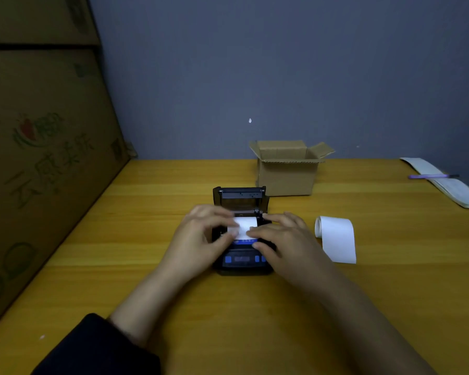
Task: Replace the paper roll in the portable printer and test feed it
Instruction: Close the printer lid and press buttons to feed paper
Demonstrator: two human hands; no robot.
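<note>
A small black portable printer [241, 259] with blue buttons sits mid-table, its lid [240, 193] swung open toward the back. A white paper roll [245, 224] lies in its open compartment. My left hand [203, 231] rests on the printer's left side, fingertips pinching the paper's left edge. From the right, my right hand [284, 234] has its fingers on the paper and its thumb on the printer's front. A second white paper roll [336, 236], partly unrolled, lies on the table to the right of the printer.
An open cardboard box [287, 171] stands just behind the printer to the right. A notepad [450, 185] with a purple pen [431, 176] lies at the far right edge. Large cardboard cartons [38, 158] wall off the left side of the wooden table [146, 212].
</note>
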